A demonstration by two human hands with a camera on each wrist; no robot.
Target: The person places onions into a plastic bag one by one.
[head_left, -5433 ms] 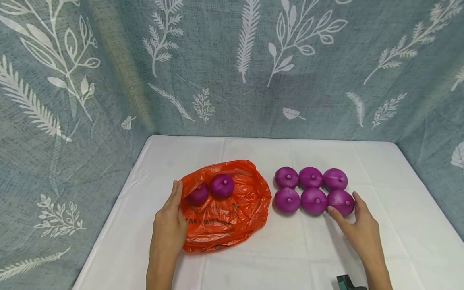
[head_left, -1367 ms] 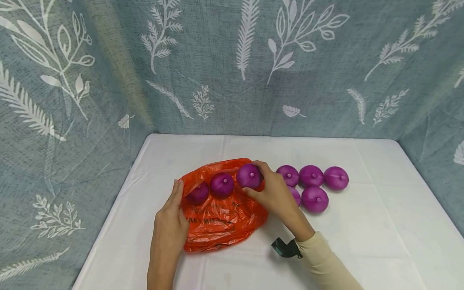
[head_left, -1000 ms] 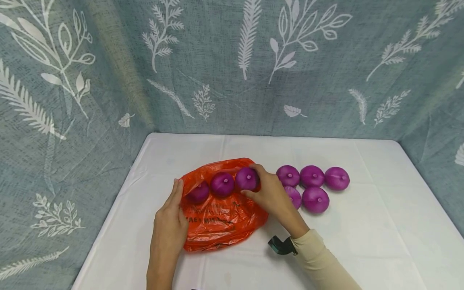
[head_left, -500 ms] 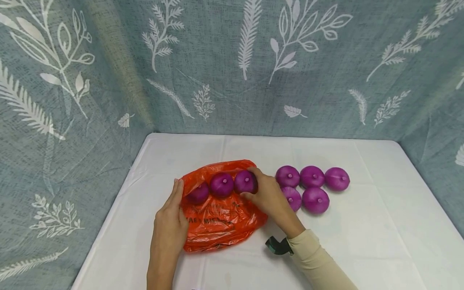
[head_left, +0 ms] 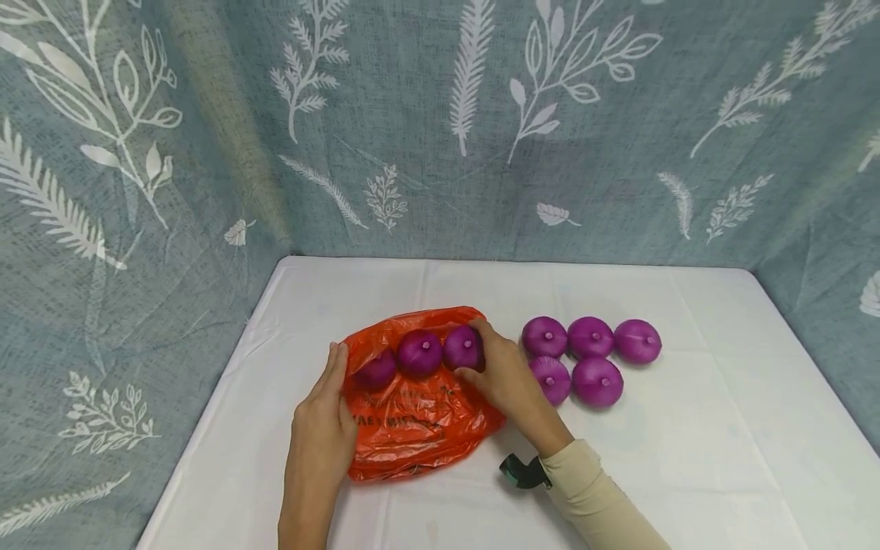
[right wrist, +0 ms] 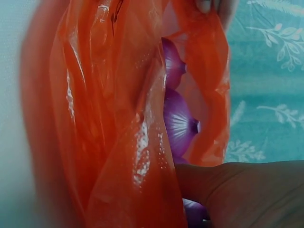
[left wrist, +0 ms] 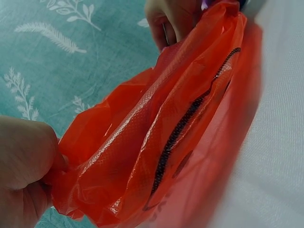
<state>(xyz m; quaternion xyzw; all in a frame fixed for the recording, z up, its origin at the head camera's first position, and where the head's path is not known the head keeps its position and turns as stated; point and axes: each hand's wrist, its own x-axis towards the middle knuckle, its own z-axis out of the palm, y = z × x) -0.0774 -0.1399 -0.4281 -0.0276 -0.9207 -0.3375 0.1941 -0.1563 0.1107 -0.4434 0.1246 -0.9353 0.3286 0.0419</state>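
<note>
An orange-red plastic bag (head_left: 412, 435) lies with its mouth spread on the white table. My left hand (head_left: 321, 424) grips the bag's left edge; the left wrist view shows its fingers pinching the plastic (left wrist: 90, 185). My right hand (head_left: 512, 382) reaches to the bag's right side and holds a purple onion (head_left: 462, 346) between thumb and fingers. That onion sits in the bag's mouth beside a middle onion (head_left: 420, 353) and a left onion (head_left: 376, 370), which the bag partly covers. In the right wrist view, the onions (right wrist: 179, 121) show inside the opening, the held one mostly hidden.
Several more purple onions (head_left: 593, 336) stand in two rows right of the bag, one of them (head_left: 551, 380) partly behind my right forearm. A dark strap-like device (head_left: 522, 472) is at my right wrist. Patterned blue-green curtains (head_left: 426, 191) enclose the white table (head_left: 687, 458).
My right hand has taken the front-right onion from the rows and brought it left into the bag's mouth, recently moving it slightly left and down. The left hand stays on the bag.
</note>
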